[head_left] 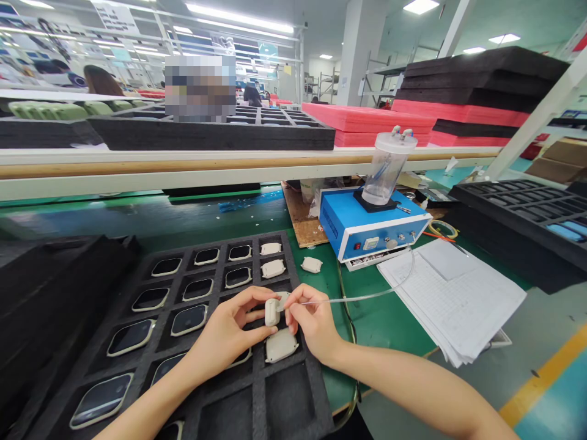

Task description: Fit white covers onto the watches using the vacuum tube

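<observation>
Foam tray [259, 397] sits on green bench [376, 324], lights [239, 18] overhead.

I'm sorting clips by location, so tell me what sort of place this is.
Probably an electronics assembly workshop: a black foam tray holds rows of watch-like pieces with dark faces, a blue machine with front controls stands beyond it, and foam sheets are stacked behind.

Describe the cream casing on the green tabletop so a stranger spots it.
Find the blue boxy machine, then the gridded black foam tray left of it. Between them lies a squarish cream casing, the only one on the green tabletop.
</observation>
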`<state>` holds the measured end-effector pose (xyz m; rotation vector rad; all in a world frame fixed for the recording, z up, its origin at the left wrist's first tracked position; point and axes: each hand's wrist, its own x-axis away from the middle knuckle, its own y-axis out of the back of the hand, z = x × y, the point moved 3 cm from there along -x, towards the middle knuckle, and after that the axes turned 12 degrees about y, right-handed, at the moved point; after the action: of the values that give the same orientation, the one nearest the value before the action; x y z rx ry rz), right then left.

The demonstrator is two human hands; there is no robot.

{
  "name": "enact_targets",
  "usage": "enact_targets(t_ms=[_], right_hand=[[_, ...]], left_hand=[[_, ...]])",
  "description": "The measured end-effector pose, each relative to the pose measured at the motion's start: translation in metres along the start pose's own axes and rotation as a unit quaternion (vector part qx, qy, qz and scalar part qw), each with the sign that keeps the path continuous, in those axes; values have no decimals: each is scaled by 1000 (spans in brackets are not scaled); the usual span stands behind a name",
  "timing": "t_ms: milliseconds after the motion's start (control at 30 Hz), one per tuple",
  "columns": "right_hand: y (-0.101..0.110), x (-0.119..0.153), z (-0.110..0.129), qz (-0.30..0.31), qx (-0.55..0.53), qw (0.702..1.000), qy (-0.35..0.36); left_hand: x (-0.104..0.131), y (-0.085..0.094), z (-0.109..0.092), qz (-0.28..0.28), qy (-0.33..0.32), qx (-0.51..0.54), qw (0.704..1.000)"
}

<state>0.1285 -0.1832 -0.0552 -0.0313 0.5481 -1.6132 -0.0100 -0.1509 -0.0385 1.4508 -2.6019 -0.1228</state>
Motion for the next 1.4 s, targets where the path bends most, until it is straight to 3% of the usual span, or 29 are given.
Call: enact_targets(t_ms=[1400], right_hand=[[0, 0, -1, 1, 4, 1000, 4]], left_hand=[[0, 0, 0, 3, 2, 8, 1000]])
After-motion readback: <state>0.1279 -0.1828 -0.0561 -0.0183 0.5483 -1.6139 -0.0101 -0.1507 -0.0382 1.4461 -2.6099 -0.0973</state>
